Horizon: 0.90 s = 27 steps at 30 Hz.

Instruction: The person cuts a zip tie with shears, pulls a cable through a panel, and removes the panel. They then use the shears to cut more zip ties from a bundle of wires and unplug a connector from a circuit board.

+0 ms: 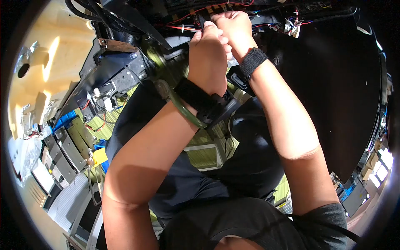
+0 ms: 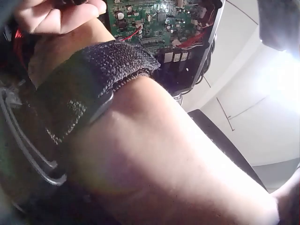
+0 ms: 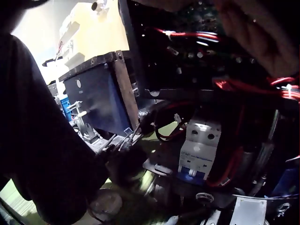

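Under the open dark housing, my left hand (image 1: 209, 56) has its thumb pressed on a small black piece (image 1: 201, 20) and its fingers curled round. In the left wrist view, curled fingers (image 2: 51, 18) hold a dark item at the top corner. Beside it, my right hand (image 1: 236, 30) is bent in at the wiring, fingertips close to the black piece; what it holds is hidden. A green circuit board (image 2: 159, 23) sits in the housing behind the hands. Red wires (image 1: 183, 28) run past the fingers.
Below the board stands a white circuit breaker (image 3: 200, 145) with a blue base. A large black panel (image 1: 329, 91) fills the right side. White connectors (image 1: 295, 30) hang near its top. To the left are a tan panel (image 1: 46, 62) and a metal bracket (image 1: 121, 75).
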Each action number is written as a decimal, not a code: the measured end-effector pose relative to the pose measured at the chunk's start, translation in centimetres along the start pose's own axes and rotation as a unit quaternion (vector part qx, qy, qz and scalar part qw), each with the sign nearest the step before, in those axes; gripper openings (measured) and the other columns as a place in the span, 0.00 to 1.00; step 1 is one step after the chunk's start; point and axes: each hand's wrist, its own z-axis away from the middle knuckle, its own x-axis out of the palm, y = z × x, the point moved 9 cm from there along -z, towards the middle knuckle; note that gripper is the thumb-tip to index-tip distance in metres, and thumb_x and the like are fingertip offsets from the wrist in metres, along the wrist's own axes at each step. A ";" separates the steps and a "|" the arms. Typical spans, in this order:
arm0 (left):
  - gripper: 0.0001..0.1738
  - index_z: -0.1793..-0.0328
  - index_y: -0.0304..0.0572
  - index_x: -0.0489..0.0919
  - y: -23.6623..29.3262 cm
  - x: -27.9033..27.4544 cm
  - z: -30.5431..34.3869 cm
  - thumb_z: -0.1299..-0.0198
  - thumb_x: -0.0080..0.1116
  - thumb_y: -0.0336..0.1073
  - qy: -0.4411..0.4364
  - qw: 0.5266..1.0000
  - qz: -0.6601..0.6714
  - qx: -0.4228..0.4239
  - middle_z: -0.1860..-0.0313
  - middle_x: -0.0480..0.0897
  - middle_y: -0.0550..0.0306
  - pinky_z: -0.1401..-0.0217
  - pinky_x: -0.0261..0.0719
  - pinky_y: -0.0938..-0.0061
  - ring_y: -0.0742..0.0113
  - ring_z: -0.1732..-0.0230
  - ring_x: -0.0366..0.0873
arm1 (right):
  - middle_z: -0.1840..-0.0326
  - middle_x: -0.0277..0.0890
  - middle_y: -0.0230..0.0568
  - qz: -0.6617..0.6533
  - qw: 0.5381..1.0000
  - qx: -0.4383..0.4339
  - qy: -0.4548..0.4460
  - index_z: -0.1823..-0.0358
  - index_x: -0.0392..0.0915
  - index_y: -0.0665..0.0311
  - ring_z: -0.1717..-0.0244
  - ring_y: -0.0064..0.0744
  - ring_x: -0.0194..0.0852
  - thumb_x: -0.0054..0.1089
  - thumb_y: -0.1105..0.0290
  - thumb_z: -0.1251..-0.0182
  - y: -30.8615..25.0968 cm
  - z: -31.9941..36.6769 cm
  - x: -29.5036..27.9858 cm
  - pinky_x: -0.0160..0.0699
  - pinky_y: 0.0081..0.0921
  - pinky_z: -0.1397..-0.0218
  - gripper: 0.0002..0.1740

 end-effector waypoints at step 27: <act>0.14 0.66 0.41 0.69 0.5 -0.2 -0.2 0.32 0.41 0.42 -0.010 1.000 0.004 0.011 0.75 0.70 0.64 0.73 0.69 0.79 0.74 0.76 0.66 | 0.87 0.72 0.41 -0.060 0.997 0.027 -0.027 0.85 0.71 0.70 0.87 0.27 0.69 0.54 0.76 0.48 0.9 -0.5 0.6 0.70 0.29 0.83 0.10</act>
